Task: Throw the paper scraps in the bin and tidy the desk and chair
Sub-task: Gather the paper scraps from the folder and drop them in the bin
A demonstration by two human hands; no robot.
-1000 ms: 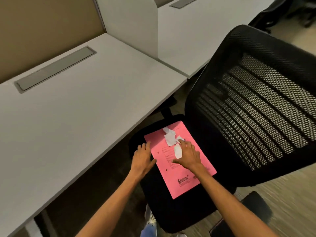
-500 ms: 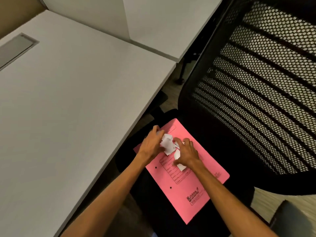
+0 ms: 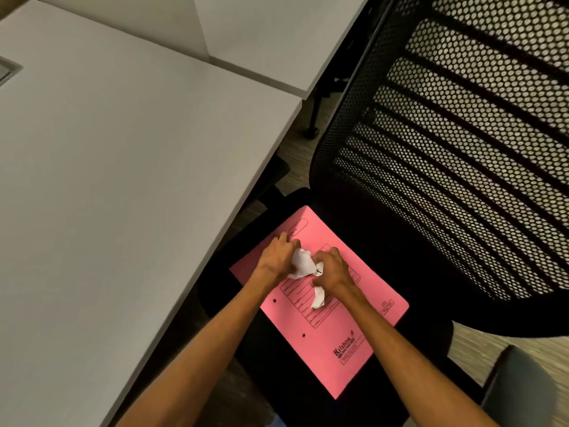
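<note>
A pink file folder (image 3: 335, 328) lies flat on the black seat of the office chair (image 3: 385, 241). White paper scraps (image 3: 303, 263) are bunched on the folder between my hands. My left hand (image 3: 277, 257) curls around the scraps from the left. My right hand (image 3: 332, 269) presses on them from the right, and one scrap (image 3: 318, 298) sticks out under its wrist. Both hands rest on the folder.
The grey desk (image 3: 123, 180) runs along the left, its edge close to the chair seat. A white divider and a second desk (image 3: 277, 35) lie behind. The mesh chair back (image 3: 462, 149) rises on the right. A dark object (image 3: 523, 392) sits at the lower right on the floor.
My hands have come together over the folder, gathering the spread scraps into one bunch. The camera has moved closer and lower over the chair.
</note>
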